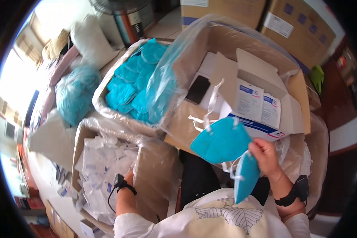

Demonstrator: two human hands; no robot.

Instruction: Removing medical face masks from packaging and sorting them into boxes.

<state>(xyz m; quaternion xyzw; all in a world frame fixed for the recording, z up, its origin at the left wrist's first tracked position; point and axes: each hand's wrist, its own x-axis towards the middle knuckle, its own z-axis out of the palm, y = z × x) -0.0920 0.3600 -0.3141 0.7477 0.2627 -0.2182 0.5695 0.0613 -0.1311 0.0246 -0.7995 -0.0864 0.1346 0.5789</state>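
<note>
My right hand [265,155] is closed on two teal face masks. One mask [222,139] fans out to the left with white ear loops. The other mask [248,176] hangs below the fingers, edge-on, its white loops dangling. At the lower left, my left hand [128,178] reaches into a carton of clear plastic bags [101,166]. Its fingers are hidden there, so I cannot tell what they touch. Beyond the masks, an open white box [261,131] holds packed sachets [250,102] with blue and white print.
A plastic-lined carton [107,85] heaped with teal masks [135,79] stands at the left. A dark phone [198,89] lies on the cardboard beside the white box. A tied bag of teal items [77,93] sits farther left. Large cartons [301,29] stand at the back.
</note>
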